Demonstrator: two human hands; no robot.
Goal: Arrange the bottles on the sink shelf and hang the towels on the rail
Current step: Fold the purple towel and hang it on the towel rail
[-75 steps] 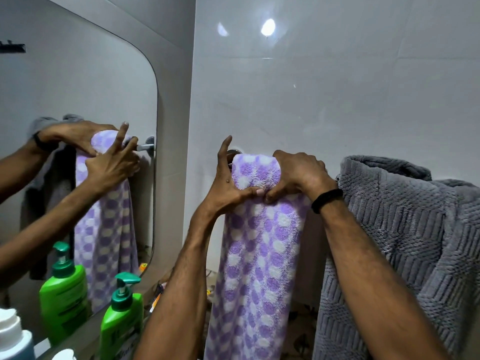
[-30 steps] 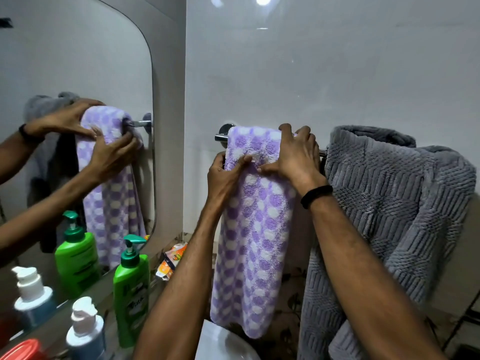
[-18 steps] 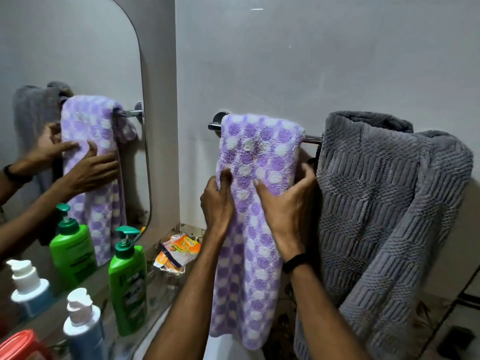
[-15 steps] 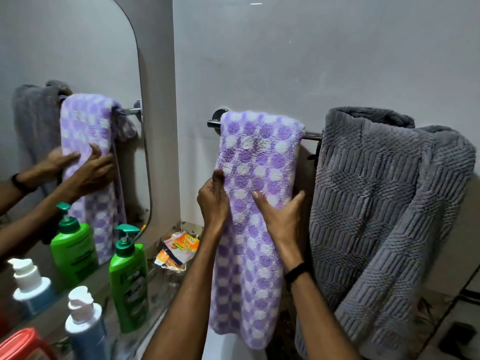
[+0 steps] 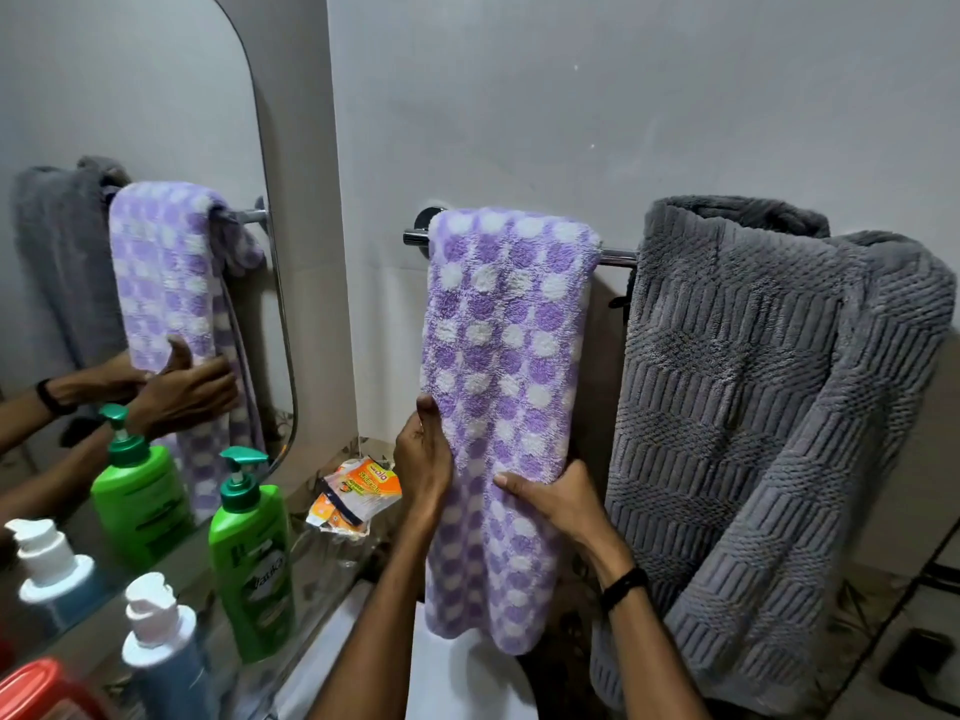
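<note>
Now both hands have slid from the rail down the purple towel, smoothing it; hanging looks nearly finished. Two towels hang: grey towel at 3 o'clock. Three bottles stand at 8 o'clock. Left hand pinches the edge; right hand lies flat, fingers apart.

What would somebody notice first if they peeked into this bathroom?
First, the fluffy purple-and-white spotted towel draped over the shiny metal rail, with the left hand and right hand on its sides. Right of it hangs a thick grey ribbed towel; lower left stands a green pump bottle.
</note>
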